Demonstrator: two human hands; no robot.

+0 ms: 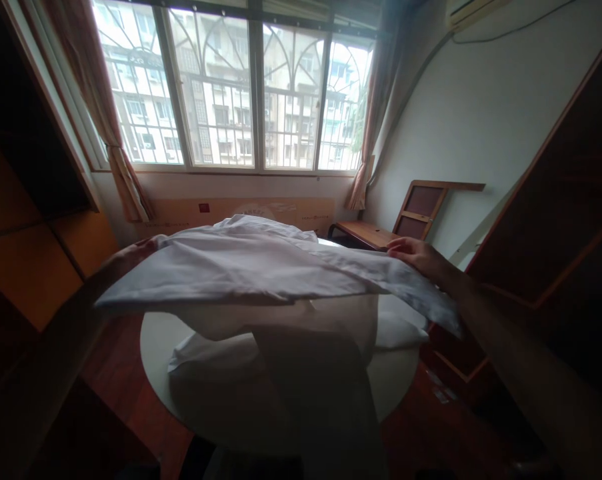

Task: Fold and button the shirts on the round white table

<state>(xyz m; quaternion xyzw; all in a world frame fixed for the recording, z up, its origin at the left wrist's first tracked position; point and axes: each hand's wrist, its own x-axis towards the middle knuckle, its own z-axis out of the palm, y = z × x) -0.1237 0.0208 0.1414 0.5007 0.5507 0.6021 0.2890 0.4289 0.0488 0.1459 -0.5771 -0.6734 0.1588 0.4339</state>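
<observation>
A wide white garment [241, 267], shirt-like in its panels, is stretched out between my hands above a round white table [153, 347]. My left hand [138, 250] grips its left side, with the fingers partly hidden by the fabric. On the opposite side my right hand [413, 252] pinches the upper edge between thumb and fingers. A loose corner droops past the right wrist. Below the raised part, more white fabric hangs down in shadow towards me, and some of it rests on the tabletop.
Behind the table a long cardboard box [181, 212] leans under the barred window. A wooden bench [363, 233] and a wooden frame [421, 210] stand at the back right. Orange cabinets [21, 267] rise on the left, dark wooden furniture [545, 227] on the right.
</observation>
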